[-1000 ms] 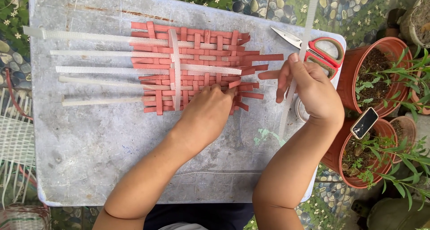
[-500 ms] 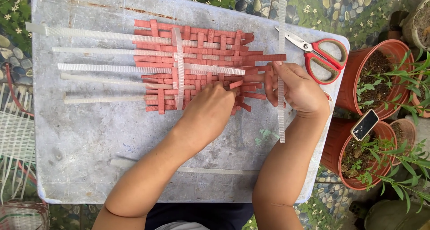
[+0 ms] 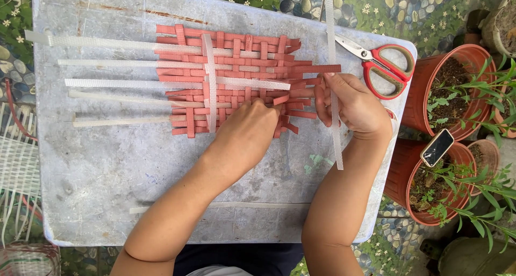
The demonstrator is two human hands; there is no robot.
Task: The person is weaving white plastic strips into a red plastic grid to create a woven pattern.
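Already a good part of the red woven mat (image 3: 231,82) is finished: many red strips cross each other tightly, and one white strip (image 3: 210,82) runs upright through it, with several long white strips (image 3: 107,83) going across from the left. The mat lies in the upper middle of the grey board (image 3: 107,174). The left hand (image 3: 250,131) presses flat on the lower right corner of the mat, fingers together. The right hand (image 3: 352,104) pinches a long white upright strip (image 3: 333,93) just beside the right edge, where loose red ends stick out unwoven; I judge this side is not yet done. Red scissors (image 3: 384,66) lie near the board's right edge, close to the flower pots (image 3: 457,93). The lower half of the board gives free room.
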